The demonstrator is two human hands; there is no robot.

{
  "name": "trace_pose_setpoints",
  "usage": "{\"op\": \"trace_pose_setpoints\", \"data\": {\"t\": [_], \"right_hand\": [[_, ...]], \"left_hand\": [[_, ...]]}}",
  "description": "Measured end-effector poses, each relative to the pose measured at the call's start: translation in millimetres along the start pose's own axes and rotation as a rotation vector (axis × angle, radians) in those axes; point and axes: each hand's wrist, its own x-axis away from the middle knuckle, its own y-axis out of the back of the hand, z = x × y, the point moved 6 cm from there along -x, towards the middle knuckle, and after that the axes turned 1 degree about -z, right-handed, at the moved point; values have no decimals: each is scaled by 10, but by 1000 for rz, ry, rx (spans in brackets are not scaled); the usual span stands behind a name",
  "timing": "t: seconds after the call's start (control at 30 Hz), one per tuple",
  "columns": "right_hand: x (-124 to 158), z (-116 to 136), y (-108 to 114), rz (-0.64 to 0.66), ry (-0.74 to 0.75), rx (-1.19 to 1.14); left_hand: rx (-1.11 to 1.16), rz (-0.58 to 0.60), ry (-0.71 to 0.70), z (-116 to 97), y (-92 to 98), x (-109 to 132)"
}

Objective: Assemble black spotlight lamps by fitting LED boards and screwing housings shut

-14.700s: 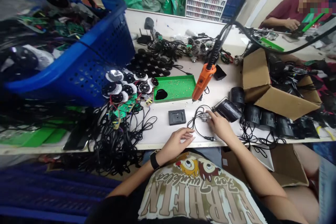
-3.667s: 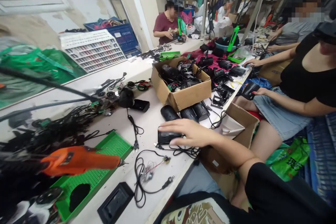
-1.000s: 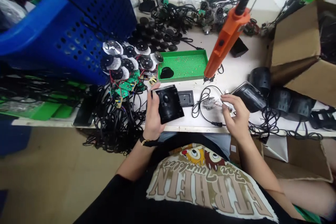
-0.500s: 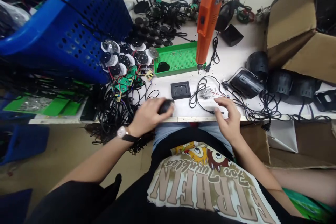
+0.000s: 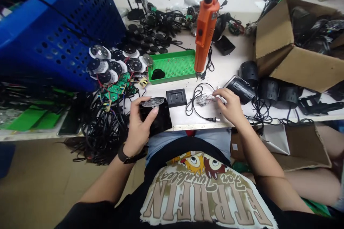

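My left hand (image 5: pixel 138 127) is closed on a black plastic housing (image 5: pixel 161 121) at the table's front edge. The thumb presses a round clear-and-black disc (image 5: pixel 153 102) at its top. My right hand (image 5: pixel 231 107) has thumb and forefinger pinched together at the thin red wires (image 5: pixel 209 99) of a small silvery part (image 5: pixel 201 100). The fingers partly hide the wires' far end. Around that part loops a black power cord (image 5: pixel 189 102), its plug (image 5: pixel 213 119) near the front edge. Between my hands lies a black rectangular block (image 5: pixel 176 97) with a recess.
An orange electric screwdriver (image 5: pixel 205 35) hangs above a green tray (image 5: pixel 172 66) with small screws. Left are a blue basket (image 5: pixel 67 25), several round discs and tangled cables. Several black housings (image 5: pixel 239 89) and an open cardboard box (image 5: pixel 276 35) stand right.
My left hand has turned up the black housing, showing the disc at its top. My right hand has moved to the thin wires and its fingers have closed. The view has shifted.
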Motion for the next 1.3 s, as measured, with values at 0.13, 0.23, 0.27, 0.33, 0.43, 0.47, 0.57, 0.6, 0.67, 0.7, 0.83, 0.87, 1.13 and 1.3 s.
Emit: {"op": "trace_pose_setpoints", "data": {"t": [0.13,0.23,0.27,0.33,0.43,0.47,0.57,0.6,0.67,0.7,0.83,0.87,1.13,1.3], "right_hand": [[-167,-45,-128,157,47,12],[-191,14,-147,194,94,64],[-184,49,-147,200,116,79],[-157,125,-160,219,169,114],[-120,192,-221,239,224,205],[-115,191,-248,240,231,232],[-106,145,-324,252,238,283],[-98,130,-339,261,242,293],[-71,130,-325,252,247,279],[-54,149,-287,220,236,239],[57,294,-45,-35,56,-133],[96,335,-20,-86,-7,-249],[259,653,-503,-98,-376,-785],[248,706,-635,-69,-453,-865]], "left_hand": [[437,55,496,224,-309,163],[585,40,606,305,-401,270],[606,33,617,324,-404,296],[624,34,635,353,-393,336],[616,42,646,382,-351,356],[610,41,649,391,-336,355],[601,49,666,407,-321,342],[604,55,672,408,-325,338],[609,69,680,402,-344,331],[606,75,685,398,-357,330],[591,119,715,385,-445,341],[593,131,721,379,-476,342],[706,242,707,284,-732,373],[728,237,689,320,-762,429]]}}
